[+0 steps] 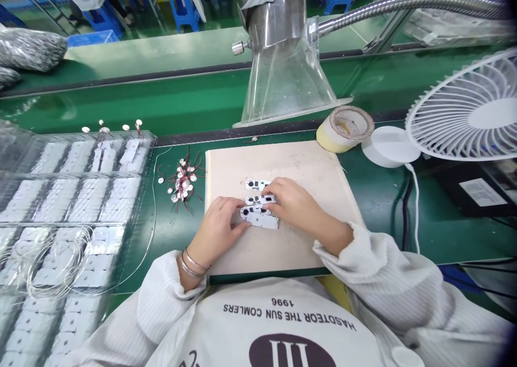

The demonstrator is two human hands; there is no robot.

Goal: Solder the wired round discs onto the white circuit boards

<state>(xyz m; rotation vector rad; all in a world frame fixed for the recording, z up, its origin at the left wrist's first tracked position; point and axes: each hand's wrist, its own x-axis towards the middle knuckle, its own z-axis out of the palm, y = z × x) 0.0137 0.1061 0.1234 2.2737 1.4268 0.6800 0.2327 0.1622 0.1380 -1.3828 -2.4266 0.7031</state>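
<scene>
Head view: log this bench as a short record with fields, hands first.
Left hand: fingers on the lowest white circuit strip
Right hand: fingertips on the middle white circuit strip
Work surface: beige board, also bearing a third white circuit strip
Left of board: small metal discs with red wires; clear plastic tray of white parts
Right of board: roll of tape; white fan
Ahead: clear funnel-shaped fume hood
Bench: green mat
</scene>
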